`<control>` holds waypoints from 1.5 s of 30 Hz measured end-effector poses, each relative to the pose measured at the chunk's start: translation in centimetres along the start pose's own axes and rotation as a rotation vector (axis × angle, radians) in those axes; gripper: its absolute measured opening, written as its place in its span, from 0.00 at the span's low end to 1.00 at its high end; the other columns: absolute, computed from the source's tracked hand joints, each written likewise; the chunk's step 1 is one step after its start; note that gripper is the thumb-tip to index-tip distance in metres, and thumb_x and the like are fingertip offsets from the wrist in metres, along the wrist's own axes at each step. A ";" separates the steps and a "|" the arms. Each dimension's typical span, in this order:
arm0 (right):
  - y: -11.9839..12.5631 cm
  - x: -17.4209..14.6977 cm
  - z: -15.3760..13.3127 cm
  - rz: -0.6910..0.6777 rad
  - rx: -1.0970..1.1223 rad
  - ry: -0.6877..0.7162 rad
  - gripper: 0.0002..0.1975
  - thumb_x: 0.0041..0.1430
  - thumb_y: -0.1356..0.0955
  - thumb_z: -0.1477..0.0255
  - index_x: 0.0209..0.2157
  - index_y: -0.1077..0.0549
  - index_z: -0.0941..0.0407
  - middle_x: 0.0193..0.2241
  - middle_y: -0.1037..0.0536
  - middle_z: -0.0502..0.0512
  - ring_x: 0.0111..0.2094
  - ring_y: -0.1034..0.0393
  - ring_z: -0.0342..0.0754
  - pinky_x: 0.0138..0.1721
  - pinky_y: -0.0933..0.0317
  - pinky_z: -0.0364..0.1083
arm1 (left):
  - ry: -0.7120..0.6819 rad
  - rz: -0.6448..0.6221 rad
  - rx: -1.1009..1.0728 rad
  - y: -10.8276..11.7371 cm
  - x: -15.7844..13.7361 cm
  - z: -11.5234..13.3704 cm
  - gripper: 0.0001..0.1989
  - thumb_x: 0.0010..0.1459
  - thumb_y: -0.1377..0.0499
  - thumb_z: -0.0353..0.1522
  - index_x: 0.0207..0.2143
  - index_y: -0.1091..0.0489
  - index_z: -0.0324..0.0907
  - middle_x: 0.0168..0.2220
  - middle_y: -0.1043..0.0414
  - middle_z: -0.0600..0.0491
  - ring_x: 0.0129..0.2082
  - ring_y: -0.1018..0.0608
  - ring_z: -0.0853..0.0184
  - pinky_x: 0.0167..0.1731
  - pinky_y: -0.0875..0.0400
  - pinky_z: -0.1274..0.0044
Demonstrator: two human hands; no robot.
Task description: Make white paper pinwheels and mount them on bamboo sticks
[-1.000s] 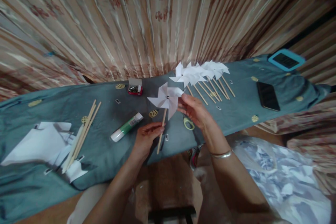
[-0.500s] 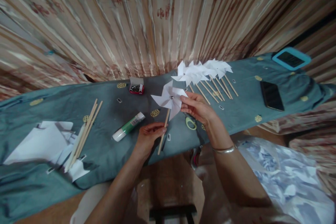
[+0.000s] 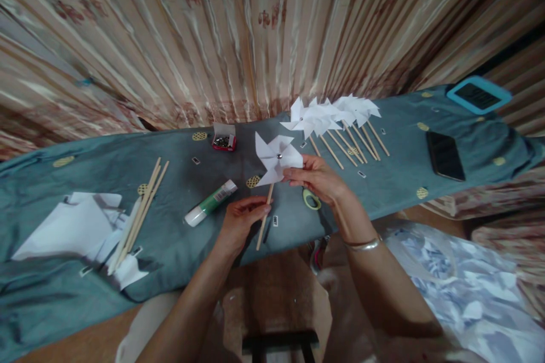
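Observation:
A white paper pinwheel (image 3: 272,153) with a shiny round pin at its centre stands tilted on a thin wooden stick (image 3: 264,221). My left hand (image 3: 243,216) pinches that stick below the blades. At the pinwheel's right side, my right hand (image 3: 317,178) has its thumb and fingers closed on a paper blade. Left of my hands lies a green and white glue stick (image 3: 210,202). Beyond it sits an open small red box (image 3: 224,140) of metal pins. Scissors with a light green handle (image 3: 311,199) lie partly hidden under my right hand.
Several finished pinwheels (image 3: 317,116) lie in an overlapping row at the back. Loose wooden sticks (image 3: 145,204) and white paper (image 3: 70,227) are on the left of the green cloth (image 3: 179,261). A phone (image 3: 445,156) and a blue-framed device (image 3: 479,95) lie on the right.
The pinwheel's blades have turned about the centre pin. My right fingers have shifted slightly down and left along the blades. My left hand keeps its hold on the stick.

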State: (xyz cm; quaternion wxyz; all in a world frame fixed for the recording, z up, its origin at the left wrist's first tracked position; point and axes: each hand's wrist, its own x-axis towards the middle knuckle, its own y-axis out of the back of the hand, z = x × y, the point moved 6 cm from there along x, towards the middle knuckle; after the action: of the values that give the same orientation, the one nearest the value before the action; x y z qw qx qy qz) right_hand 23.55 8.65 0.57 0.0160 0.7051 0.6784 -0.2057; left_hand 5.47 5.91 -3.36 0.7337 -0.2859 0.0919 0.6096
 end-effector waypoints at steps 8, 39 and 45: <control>0.1 0.1 -0.8 -0.041 -0.009 0.060 0.20 0.38 0.20 0.59 0.34 0.18 0.55 0.30 0.18 0.48 0.29 0.28 0.41 0.33 0.34 0.40 | 0.012 -0.054 0.042 0.1 -0.1 -0.1 0.13 0.32 0.26 0.34 0.25 0.18 0.40 0.20 0.26 0.55 0.21 0.32 0.74 0.24 0.40 0.81; -0.1 0.8 0.3 0.243 0.129 0.095 0.20 0.28 0.18 0.58 0.16 0.25 0.54 0.16 0.26 0.45 0.16 0.40 0.37 0.16 0.48 0.40 | -0.011 -0.031 0.026 0.0 -0.1 -0.3 0.15 0.32 0.25 0.34 0.27 0.18 0.41 0.27 0.21 0.52 0.25 0.28 0.72 0.29 0.34 0.80; -0.2 0.8 0.5 0.242 0.105 0.081 0.19 0.29 0.19 0.58 0.17 0.25 0.54 0.14 0.29 0.44 0.14 0.47 0.35 0.14 0.58 0.41 | -0.005 -0.021 0.031 0.0 -0.1 -0.3 0.17 0.32 0.25 0.36 0.28 0.18 0.40 0.26 0.21 0.52 0.25 0.28 0.71 0.29 0.33 0.79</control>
State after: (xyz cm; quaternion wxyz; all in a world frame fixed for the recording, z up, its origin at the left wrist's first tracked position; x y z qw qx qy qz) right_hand 23.26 9.30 -0.10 -0.0236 0.7893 0.5768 -0.2090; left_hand 5.53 5.72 -3.55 0.7444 -0.2740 0.0964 0.6012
